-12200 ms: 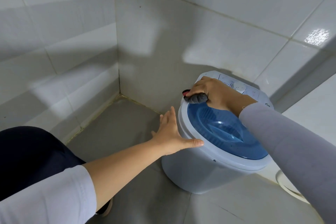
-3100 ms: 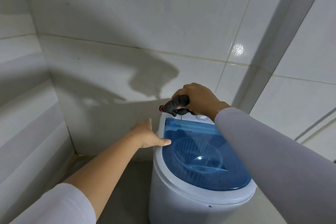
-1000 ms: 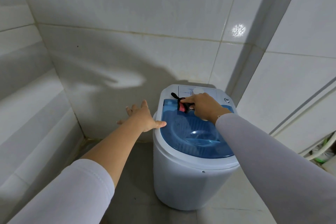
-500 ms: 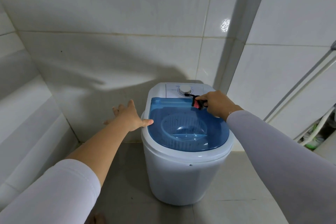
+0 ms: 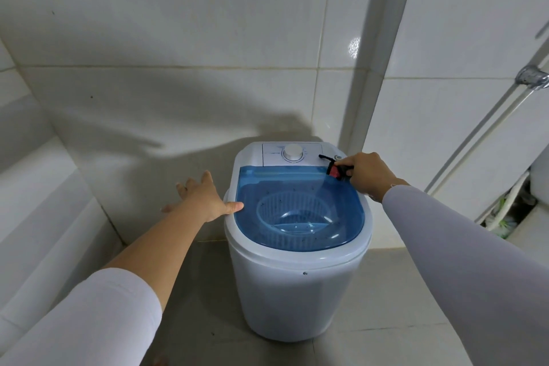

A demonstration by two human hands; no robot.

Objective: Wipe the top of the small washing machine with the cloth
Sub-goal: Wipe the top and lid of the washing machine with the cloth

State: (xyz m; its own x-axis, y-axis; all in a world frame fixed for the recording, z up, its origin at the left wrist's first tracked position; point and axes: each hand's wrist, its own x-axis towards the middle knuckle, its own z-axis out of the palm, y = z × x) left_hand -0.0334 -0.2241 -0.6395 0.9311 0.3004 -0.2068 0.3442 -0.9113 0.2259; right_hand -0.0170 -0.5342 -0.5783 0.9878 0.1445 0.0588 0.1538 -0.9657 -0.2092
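A home bathroom or wash area. Glossy white wall tiles [image 5: 178, 24] run from nine to three o'clock, a small washing machine [image 5: 297, 285] stands on the grey tiled floor [image 5: 386, 306], and a metal pipe [image 5: 481, 134] crosses at two o'clock.

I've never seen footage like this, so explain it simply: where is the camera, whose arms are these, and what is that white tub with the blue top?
The camera sits on a person's head, looking down at their own arms. The white tub is a small plastic washing machine with a see-through blue lid and a white round dial, standing on a tiled floor in a corner. The left hand rests open against its rim. The right hand pinches a small dark cloth with a red patch at the lid's back right corner.
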